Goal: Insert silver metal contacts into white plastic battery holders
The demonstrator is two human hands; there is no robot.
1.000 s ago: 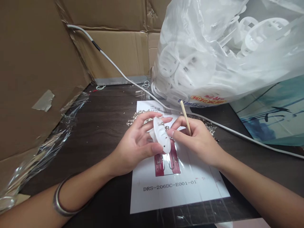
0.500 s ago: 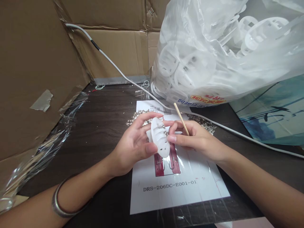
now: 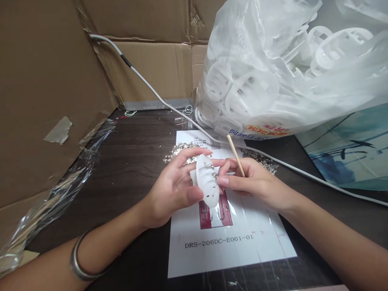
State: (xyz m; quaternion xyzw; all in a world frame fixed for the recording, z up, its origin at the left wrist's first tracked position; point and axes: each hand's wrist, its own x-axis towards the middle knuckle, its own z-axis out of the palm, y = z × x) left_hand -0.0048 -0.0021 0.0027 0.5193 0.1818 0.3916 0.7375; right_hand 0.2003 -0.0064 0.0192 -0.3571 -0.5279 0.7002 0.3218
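My left hand (image 3: 172, 188) grips a white oval plastic part (image 3: 206, 184) by its edges, thumb in front and fingers behind. The part is tilted, its slotted face turned toward my right hand (image 3: 247, 176). A thin wooden stick (image 3: 235, 155) lies in my right hand and points up and away. The thumb and index finger of that hand are pinched at the part's right edge, beside a small shiny metal piece (image 3: 214, 176). Whether the fingertips grip this piece is unclear. Below both hands lies a printed sheet (image 3: 212, 258) with a red picture.
Small metal pieces lie in one pile (image 3: 178, 151) behind my left hand and another pile (image 3: 263, 160) behind my right. A large clear bag (image 3: 242, 93) of white plastic parts stands at the back right. A white cable (image 3: 151, 89) crosses the table, and cardboard walls (image 3: 151, 72) enclose the back and left.
The whole view has shifted slightly, so everything sits a little lower and further right. Both hands keep nearly the same hold on the white part and the stick.
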